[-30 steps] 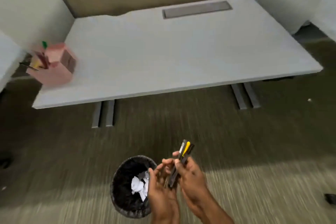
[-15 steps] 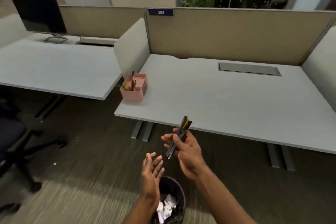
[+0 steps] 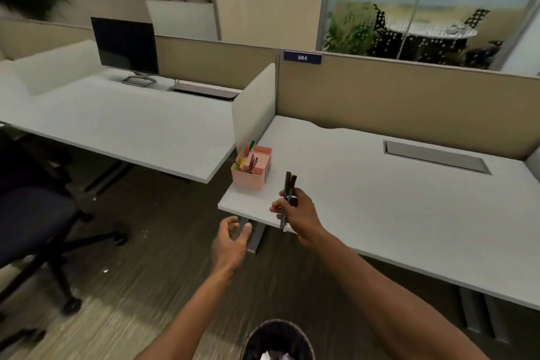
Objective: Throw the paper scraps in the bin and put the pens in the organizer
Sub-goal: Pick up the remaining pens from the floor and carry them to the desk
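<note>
My right hand point(image 3: 298, 213) is shut on a bundle of dark pens point(image 3: 289, 184) with a yellow one among them, held upright over the desk's near left corner. A pink organizer point(image 3: 248, 177) with several pens in it stands on that corner, just left of the bundle. My left hand point(image 3: 232, 242) hovers lower down in front of the desk edge, fingers curled and apart, holding nothing. The black mesh bin point(image 3: 277, 339) sits on the floor at the bottom edge, with white paper scraps point(image 3: 267, 356) barely showing inside.
The white desk point(image 3: 394, 213) runs right, with a grey cable hatch point(image 3: 435, 156) at the back and beige partitions behind. A neighbouring desk with a monitor point(image 3: 125, 45) lies left. A dark office chair point(image 3: 32, 219) stands on the carpet at far left.
The view has swung up from the bin toward the desk. My right hand has carried the pens up and forward near the organizer. My left hand has let go and risen, empty.
</note>
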`<state>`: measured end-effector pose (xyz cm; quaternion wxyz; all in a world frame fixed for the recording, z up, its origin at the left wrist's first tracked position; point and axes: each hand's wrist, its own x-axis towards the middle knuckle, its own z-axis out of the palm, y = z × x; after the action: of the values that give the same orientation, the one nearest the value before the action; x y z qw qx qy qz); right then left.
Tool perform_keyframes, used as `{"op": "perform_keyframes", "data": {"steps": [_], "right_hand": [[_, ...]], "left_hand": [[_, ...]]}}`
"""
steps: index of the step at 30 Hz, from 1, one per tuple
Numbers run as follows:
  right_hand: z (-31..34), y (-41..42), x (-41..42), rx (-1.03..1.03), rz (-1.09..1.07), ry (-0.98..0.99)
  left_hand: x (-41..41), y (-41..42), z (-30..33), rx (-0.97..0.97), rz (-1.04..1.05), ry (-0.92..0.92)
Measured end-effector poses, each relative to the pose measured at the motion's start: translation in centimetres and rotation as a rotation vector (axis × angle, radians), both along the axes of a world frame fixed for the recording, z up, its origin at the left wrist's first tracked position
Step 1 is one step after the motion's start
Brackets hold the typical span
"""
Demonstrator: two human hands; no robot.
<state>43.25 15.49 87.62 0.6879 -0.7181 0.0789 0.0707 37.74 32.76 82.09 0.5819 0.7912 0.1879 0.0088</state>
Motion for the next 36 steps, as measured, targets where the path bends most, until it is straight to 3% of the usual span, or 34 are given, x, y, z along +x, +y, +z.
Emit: {"op": "perform_keyframes", "data": {"steps": [6, 17, 26, 30, 36], "right_hand": [[-0.5, 0.8, 7.0, -0.168, 0.017, -0.053], [-4.3, 1.3, 24.6, -0.006, -0.127, 0.007], [-11.6, 3.7, 35.0, -0.082, -0.09, 0.044], [-14.9, 5.5, 36.0, -0.113, -0.031, 0.071], [-19.0, 6.0, 35.5, -0.293, 0.094, -0.064]], "left_hand": [[5.8, 1.9, 0.7, 0.259, 0.007, -0.034], [18.4, 0.8, -3.4, 0.706, 0.007, -0.037], [26.4, -2.4, -9.9, 0.757, -0.017, 0.178], [28.1, -3.1, -13.1, 0.74, -0.009, 0.282], [29.5, -3.7, -16.0, 0.718, -0.032, 0.378]]}}
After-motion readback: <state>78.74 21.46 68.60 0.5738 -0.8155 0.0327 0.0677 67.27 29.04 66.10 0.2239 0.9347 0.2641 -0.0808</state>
